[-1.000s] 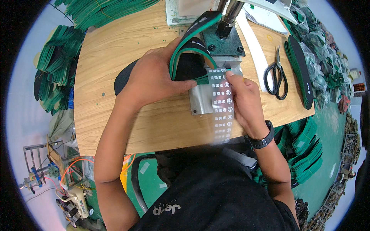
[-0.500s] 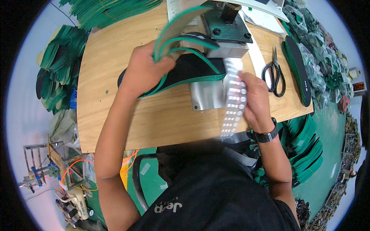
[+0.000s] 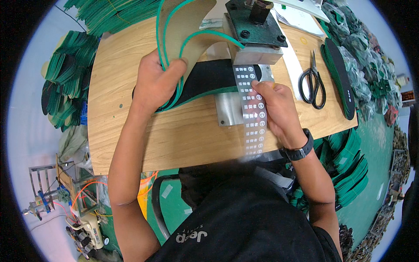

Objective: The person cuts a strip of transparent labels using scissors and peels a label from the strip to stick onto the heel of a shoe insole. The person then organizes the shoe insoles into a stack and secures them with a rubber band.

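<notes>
My left hand (image 3: 158, 83) is closed around a bundle of insoles, gripping their near left end. Bent upward from it are the upper insoles (image 3: 185, 32), with beige undersides and green edges. The bottom insole (image 3: 211, 75) lies with its black face up across a metal plate (image 3: 228, 109), below the block of a press (image 3: 257, 37). In my right hand (image 3: 279, 102) a clear strip with white printed marks (image 3: 253, 115) is pinched at its right edge. The strip crosses the right part of the black insole and hangs toward the table's near edge.
Black-handled scissors (image 3: 312, 85) lie right of the press, beside a stack of insoles (image 3: 338, 78). More insole piles stand at the far left (image 3: 67, 78) and below the table on the right (image 3: 342, 170). Bagged goods (image 3: 362, 56) line the right wall.
My left hand has lifted the upper insoles further up and back, baring more of the black face. My right hand has brought the strip leftward over the insole.
</notes>
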The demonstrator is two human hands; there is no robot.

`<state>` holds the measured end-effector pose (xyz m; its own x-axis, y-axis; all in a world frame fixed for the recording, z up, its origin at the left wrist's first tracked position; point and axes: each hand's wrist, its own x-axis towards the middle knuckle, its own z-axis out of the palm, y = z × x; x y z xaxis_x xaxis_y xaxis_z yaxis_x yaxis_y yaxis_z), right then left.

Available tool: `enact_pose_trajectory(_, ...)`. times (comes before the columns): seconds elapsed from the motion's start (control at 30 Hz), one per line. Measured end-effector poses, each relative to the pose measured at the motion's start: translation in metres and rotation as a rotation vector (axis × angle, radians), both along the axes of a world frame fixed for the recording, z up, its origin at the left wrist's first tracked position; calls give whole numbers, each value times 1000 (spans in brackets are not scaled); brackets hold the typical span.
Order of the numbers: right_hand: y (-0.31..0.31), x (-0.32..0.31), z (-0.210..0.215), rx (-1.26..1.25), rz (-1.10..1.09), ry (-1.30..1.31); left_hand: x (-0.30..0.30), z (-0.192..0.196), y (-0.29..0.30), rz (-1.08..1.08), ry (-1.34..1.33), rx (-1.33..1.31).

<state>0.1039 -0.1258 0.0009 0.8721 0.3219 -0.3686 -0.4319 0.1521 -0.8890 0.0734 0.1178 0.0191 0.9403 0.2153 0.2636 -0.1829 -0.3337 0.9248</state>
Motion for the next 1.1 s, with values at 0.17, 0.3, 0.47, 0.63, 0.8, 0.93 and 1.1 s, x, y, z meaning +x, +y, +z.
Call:
enact_pose_trajectory(0.17, 2, -1, -5, 1, 4, -26, -2, 5, -6, 25, 8, 164)
enact_pose_trajectory(0.3, 1, -1, -11, 1, 8, -58, 0, 4, -13, -81, 75, 415)
enact_pose_trajectory(0.47, -2, -2, -9, -9, 17, -75, 3, 3, -22, -138, 45, 678)
enact_pose_trajectory(0.63, -3, -4, -14, 34, 5, -179, 0, 3, -18, -126, 76, 640)
enact_pose_trajectory(0.8, -18, -23, 4, 110, -125, 1, -2, 10, -10, -65, 150, 342)
enact_pose_trajectory(0.93, -16, -26, -2, 78, -72, 16, -4, 9, -10, 8, 12, 106)
enact_pose_trajectory(1.1, -4, -5, -3, 61, 19, 5, -3, 2, 5, 43, 23, 50)
